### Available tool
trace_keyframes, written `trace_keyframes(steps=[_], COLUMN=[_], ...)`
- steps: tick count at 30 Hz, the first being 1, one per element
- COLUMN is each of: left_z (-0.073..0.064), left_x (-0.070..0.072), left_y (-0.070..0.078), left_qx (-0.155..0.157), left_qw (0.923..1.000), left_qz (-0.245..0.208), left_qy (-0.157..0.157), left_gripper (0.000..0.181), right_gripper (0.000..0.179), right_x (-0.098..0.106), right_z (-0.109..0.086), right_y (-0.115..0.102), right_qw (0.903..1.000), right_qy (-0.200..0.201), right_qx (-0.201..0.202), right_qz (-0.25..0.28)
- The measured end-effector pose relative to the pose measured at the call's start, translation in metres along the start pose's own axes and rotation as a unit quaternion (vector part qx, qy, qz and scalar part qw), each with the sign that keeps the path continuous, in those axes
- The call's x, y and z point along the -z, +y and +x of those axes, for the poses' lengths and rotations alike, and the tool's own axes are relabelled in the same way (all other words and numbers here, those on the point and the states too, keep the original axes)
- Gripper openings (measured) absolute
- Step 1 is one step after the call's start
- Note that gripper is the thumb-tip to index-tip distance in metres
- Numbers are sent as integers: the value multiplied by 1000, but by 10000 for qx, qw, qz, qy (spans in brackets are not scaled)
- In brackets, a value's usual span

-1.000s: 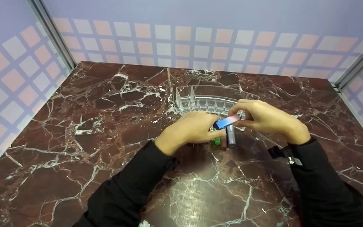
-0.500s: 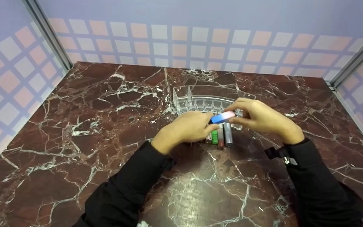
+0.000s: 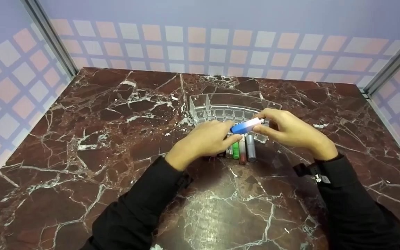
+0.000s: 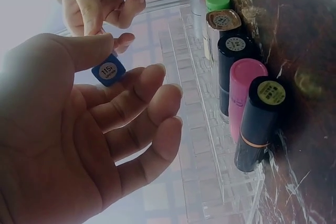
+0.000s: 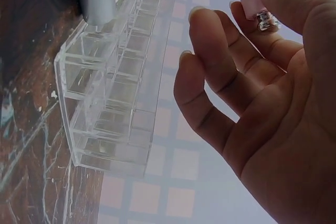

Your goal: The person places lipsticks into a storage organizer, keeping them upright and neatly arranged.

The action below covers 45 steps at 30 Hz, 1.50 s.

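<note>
Both hands hold a square-sided lipstick [image 3: 244, 127] in blue fading to pale pink, above the front of a clear acrylic organizer [image 3: 200, 108]. My left hand [image 3: 205, 139] pinches its blue end, whose round label shows in the left wrist view. At the pink end, my right hand [image 3: 288, 131] grips it between thumb and fingers. A shiny silver knob [image 5: 268, 21] sticks out there. Several other cosmetic tubes stand in the organizer's front row: a silver tube [image 3: 251, 148], a green-capped tube [image 4: 217, 1], a pink tube [image 4: 247, 90] and a black tube [image 4: 262, 114] among them.
Slots at the organizer's right end [image 5: 107, 114] hold nothing. The organizer stands on a dark red marbled tabletop [image 3: 123, 194]. Panels with a square pattern [image 3: 196, 41] enclose the back and sides, joined by metal corner posts [image 3: 52, 41].
The lipstick has turned slightly in the hands, and its silver end now shows past the right fingers. Both hands stay close together above the organizer. The head view has shifted a little.
</note>
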<state>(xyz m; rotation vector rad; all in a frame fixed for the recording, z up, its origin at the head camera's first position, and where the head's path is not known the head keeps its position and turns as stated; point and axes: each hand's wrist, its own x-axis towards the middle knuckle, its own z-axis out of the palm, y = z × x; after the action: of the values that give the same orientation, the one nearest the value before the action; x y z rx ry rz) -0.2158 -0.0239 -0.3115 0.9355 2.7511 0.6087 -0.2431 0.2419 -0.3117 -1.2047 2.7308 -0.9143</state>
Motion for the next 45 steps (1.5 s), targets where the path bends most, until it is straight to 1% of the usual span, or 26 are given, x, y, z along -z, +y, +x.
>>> trace_keyframes(steps=[9, 13, 17, 20, 24, 29, 34, 37, 40, 42, 45], left_z=[1, 1, 0, -1, -1, 0, 1, 2, 3, 4, 4], left_x=[2, 0, -1, -1, -3, -8, -13, -16, -17, -18, -18], left_y=[2, 1, 1, 2, 4, 7, 9, 9, 10, 11, 11], left_qx=[25, 52, 7, -89, -231, -382, -439, -513, -639, -708, -718], left_qw=[9999, 9999, 10000, 9999, 9991, 9975, 9966, 9952, 9935, 9933, 9935], left_qz=[-113, -72, -3, -40, -204, -343, -333, -407, -508, -475, -430], left_qy=[-96, -94, -65, -114, -308, -495, -615, -730, -792, -774, -778], left_gripper=[37, 38, 41, 41, 40, 41, 41, 41, 42, 42, 42], right_gripper=[18, 19, 20, 20, 19, 19, 18, 18, 17, 18, 20], right_x=[3, 2, 2, 3, 2, 0, -4, -5, -6, -5, -5], right_z=[-1, -1, -1, 0, 2, 4, 2, 1, 0, 1, 3], right_y=[-2, -2, -4, -6, -8, -9, -9, -10, -10, -10, -10], right_qw=[9997, 9994, 9988, 9976, 9962, 9968, 9973, 9964, 9949, 9936, 9922], right_qy=[21, 39, -2, -35, -54, 4, 27, -37, -76, -100, -137], right_qx=[-155, -224, -333, -423, -452, -420, -393, -401, -417, -422, -438], right_qz=[212, 259, 349, 543, 743, 673, 614, 744, 910, 1042, 1160])
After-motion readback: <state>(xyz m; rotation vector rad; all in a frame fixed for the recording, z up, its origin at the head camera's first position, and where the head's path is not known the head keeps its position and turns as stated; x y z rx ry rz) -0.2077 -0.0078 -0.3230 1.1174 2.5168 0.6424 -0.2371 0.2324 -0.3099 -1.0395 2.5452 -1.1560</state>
